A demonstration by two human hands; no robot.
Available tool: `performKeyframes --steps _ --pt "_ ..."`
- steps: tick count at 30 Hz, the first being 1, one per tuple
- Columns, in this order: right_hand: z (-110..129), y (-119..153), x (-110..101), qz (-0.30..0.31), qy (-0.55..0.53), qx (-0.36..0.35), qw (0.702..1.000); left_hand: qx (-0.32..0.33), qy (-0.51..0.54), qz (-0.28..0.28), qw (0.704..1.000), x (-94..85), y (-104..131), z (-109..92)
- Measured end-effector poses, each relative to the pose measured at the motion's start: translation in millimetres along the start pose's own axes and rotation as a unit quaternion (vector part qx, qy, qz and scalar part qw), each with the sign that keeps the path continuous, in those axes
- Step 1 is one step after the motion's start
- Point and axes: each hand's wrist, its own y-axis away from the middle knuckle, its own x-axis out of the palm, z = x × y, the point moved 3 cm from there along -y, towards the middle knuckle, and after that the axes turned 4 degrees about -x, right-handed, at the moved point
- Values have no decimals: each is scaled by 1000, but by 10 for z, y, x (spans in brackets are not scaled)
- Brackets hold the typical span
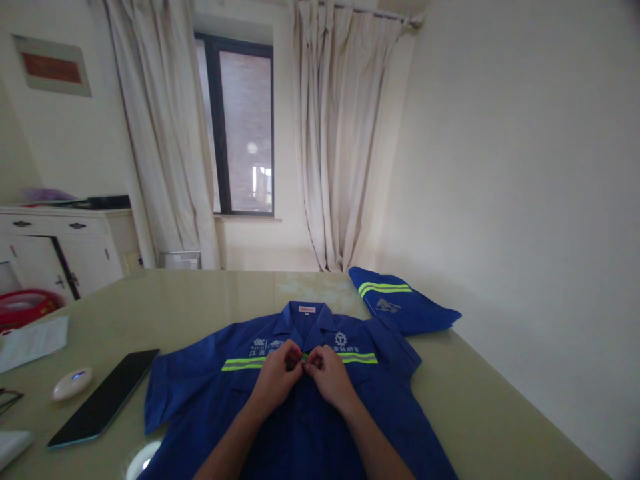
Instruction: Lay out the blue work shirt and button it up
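A blue short-sleeved work shirt [195, 377] with a yellow-green reflective stripe across its chest lies spread on the table, collar pointing away from me. My left hand [280, 370] and my right hand [325, 370] meet at the shirt's front opening, level with the stripe. Each hand pinches the fabric edge between thumb and fingers, and the fingertips almost touch. Any button between them is too small to make out. Beyond the shirt's right shoulder lies a folded blue garment [420, 313] with a similar stripe.
On the pale green table [500, 413], a black tablet [107, 400], a white oval device [73, 385] and papers [35, 343] lie at the left. A round shiny object [143, 460] sits beside the shirt's lower left. A wall borders the table's right side.
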Motion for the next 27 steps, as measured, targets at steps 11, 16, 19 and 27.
performKeyframes --steps 11,16,19,27 --pt "-116 -125 71 4 -73 86 994 58 -314 45 946 30 108 -270" --pt "-153 -146 73 -1 -76 98 992 30 -344 28 938 10 110 -193" --pt "-141 -140 66 -5 -69 90 994 39 -330 32 943 11 115 -164" --pt "125 54 -43 -36 20 -12 999 6 -300 12 954 -22 54 -71"
